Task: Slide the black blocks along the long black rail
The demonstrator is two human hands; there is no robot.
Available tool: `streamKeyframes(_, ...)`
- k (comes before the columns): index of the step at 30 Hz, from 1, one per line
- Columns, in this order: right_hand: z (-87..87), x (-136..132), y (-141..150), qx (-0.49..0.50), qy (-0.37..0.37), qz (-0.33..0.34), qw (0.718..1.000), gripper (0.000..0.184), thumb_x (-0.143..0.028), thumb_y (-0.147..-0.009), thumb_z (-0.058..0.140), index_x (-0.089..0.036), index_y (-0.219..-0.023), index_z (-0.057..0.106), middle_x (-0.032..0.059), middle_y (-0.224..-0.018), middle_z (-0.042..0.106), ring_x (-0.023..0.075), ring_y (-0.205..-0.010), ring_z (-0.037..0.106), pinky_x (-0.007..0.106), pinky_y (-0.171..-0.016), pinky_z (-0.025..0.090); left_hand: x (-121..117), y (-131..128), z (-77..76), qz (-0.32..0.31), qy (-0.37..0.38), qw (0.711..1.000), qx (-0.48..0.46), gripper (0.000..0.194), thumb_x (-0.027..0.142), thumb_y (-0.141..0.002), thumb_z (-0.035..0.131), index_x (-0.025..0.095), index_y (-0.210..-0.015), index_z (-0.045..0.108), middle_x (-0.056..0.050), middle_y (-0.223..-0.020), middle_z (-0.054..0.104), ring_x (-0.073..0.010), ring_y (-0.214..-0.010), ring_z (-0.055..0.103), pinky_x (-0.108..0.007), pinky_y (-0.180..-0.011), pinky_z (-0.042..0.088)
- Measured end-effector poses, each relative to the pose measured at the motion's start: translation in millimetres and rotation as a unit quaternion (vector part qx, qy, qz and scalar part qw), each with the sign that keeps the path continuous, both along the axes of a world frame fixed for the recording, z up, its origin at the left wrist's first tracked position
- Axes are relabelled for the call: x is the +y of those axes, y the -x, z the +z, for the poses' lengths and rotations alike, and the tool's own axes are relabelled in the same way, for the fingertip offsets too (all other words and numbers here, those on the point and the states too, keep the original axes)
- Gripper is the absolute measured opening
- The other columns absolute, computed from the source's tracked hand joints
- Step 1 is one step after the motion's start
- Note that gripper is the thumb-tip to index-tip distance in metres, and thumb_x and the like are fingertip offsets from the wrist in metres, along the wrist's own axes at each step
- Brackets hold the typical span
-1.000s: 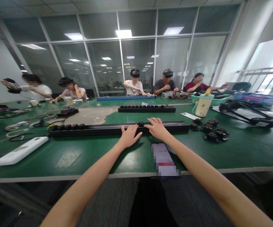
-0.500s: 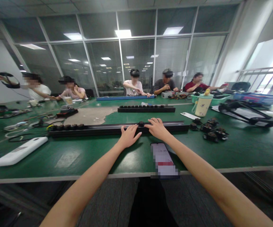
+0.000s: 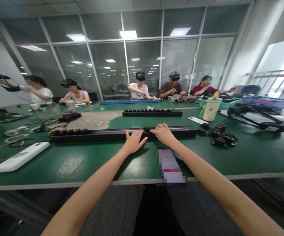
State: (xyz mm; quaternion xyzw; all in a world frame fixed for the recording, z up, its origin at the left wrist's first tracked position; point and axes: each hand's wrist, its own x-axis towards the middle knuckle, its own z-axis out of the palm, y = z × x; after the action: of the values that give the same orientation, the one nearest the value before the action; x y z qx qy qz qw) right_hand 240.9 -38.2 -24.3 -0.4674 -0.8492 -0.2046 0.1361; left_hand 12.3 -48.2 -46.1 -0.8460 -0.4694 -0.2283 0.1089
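A long black rail (image 3: 107, 135) lies across the table in front of me, with a light metallic strip along its top. One small black block (image 3: 147, 128) sits on it between my hands. Just left of that block, my left hand (image 3: 133, 141) rests on the rail, fingers stretched forward and thumb apart. My right hand (image 3: 163, 133) is on the rail to the block's right, its index fingertip beside the block and the other fingers loosely bent. Whether the fingertips press on the block I cannot tell. Several similar black blocks (image 3: 69, 132) line the rail's left end.
Loose black parts (image 3: 221, 137) lie right of the rail. A phone (image 3: 171, 165) lies at the table's front edge, a white case-like object (image 3: 22, 157) at left. Behind are a second black rail (image 3: 153, 113), a white phone (image 3: 198, 120) and a cup (image 3: 212, 109). Several people sit opposite.
My right hand's raised fingers have drawn in and bent slightly; my left hand and the rail have stayed put. At far left, a person's arm with a dark headset-like object has shifted.
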Motion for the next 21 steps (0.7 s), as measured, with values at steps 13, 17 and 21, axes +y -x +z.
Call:
streamKeyframes(13, -2.8, 6.2, 3.0, -0.004, -0.011, -0.005, 1.000, 0.039, -0.016, -0.103, 0.041, -0.023, -0.123, 0.074, 0.0116, -0.110, 0.077, 0.0284, -0.116, 0.049, 0.046, -0.109, 0.017, -1.5, -1.1, 2.5, 0.004, 0.002, 1.000, 0.001, 0.051, 0.052, -0.106, 0.035, 0.025, -0.146, 0.053, -0.014, -0.149, 0.059, -0.0318, -0.140, 0.050, -0.060, -0.115, 0.022)
streamKeyframes(17, -3.3, 7.2, 2.9, -0.009, -0.017, -0.001, 1.000, 0.038, -0.015, -0.103, 0.041, -0.022, -0.120, 0.074, 0.0113, -0.109, 0.077, 0.0280, -0.115, 0.050, 0.046, -0.109, 0.018, -1.7, -1.8, 2.7, 0.009, -0.001, 1.000, 0.004, 0.050, 0.052, -0.106, 0.035, 0.027, -0.145, 0.054, -0.013, -0.149, 0.059, -0.0313, -0.139, 0.050, -0.058, -0.115, 0.023)
streamKeyframes(21, -1.9, 6.6, 2.9, -0.015, -0.023, -0.002, 1.000, 0.034, -0.016, -0.103, 0.043, -0.020, -0.115, 0.075, 0.0118, -0.106, 0.078, 0.0283, -0.113, 0.051, 0.046, -0.108, 0.018, -1.1, -2.1, 2.6, 0.006, 0.002, 1.000, 0.003, 0.050, 0.052, -0.106, 0.035, 0.026, -0.144, 0.054, -0.013, -0.149, 0.060, -0.0305, -0.139, 0.050, -0.057, -0.116, 0.021)
